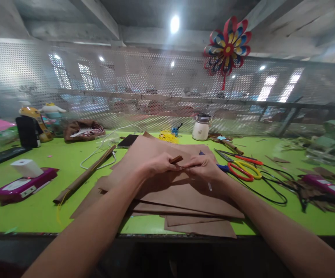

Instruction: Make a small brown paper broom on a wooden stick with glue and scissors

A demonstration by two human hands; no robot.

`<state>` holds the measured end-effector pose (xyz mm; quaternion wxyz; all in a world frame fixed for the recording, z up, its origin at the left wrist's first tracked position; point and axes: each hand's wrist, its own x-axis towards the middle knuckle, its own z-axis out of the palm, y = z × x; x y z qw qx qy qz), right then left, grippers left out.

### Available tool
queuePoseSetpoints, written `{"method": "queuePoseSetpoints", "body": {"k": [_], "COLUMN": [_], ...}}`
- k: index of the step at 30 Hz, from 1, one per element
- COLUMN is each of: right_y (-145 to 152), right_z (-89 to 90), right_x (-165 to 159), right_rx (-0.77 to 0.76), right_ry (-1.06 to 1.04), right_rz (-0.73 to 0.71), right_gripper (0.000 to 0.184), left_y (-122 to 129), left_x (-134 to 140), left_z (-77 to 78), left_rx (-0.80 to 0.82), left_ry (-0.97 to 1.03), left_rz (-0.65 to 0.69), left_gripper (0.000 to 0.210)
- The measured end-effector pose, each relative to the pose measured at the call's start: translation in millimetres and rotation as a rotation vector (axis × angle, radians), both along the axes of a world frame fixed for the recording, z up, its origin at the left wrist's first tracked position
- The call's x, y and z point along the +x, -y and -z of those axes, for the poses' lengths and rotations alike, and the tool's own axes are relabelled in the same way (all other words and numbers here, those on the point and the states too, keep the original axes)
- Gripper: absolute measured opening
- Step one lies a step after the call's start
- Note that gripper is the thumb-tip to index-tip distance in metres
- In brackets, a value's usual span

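Above a stack of brown paper sheets (pixel 156 189), my left hand (pixel 161 163) is closed around a small folded or rolled piece of brown paper (pixel 176 159), whose end sticks up past the fingers. My right hand (pixel 203 166) meets it fingertip to fingertip, pinching what seems to be the other end of the same paper. Its far end is hidden by the fingers. A slim clear-and-blue pen-like thing (pixel 210 187) shows below my right hand; whether that hand holds it cannot be made out. Scissors with red and yellow handles (pixel 244 170) lie right of it.
On the green table (pixel 37 214) lies a rolled brown paper tube (pixel 83 177), left of the stack. A purple power strip (pixel 25 187) with a white plug is farther left. A white jar (pixel 201 127) and yellow string (pixel 168 136) stand behind. Paper scraps lie right.
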<state>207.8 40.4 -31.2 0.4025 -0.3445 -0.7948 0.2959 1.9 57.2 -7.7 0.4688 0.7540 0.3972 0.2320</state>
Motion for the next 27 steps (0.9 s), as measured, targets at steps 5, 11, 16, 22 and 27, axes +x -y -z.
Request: {"method": "queuePoseSetpoints", "body": {"k": [5,11,16,22,27], "right_y": [1.4,5.8,3.8,2.1,5.5], "right_z": [-1.3,-8.8,-9.9,-13.6,-19.2], "right_x": [-1.9,-0.7,4.6,5.4,7.2], "right_rx": [-0.015,-0.068,-0.038,-0.010,-0.110], "right_ry": [-0.007,0.086,0.091,0.030,0.051], "right_rz": [0.005,0.003,-0.008,-0.041,-0.078], "right_gripper": [0.019,0.025,0.029,0.021,0.033], "left_y": [-1.5,-0.7,1.1,-3.2,-3.0], "left_x": [-0.2,1.3,3.3,1.6,0.9], "left_z": [1.0,1.7,1.7,5.1,4.9], "left_rx": [0.006,0.027,0.058,0.048,0.109], "left_ry": [-0.048,-0.044,-0.012,0.001,-0.014], "left_rz": [-0.018,0.011,0.079,0.138,0.109], "left_gripper": [0.031,0.032,0.031,0.026,0.029]}}
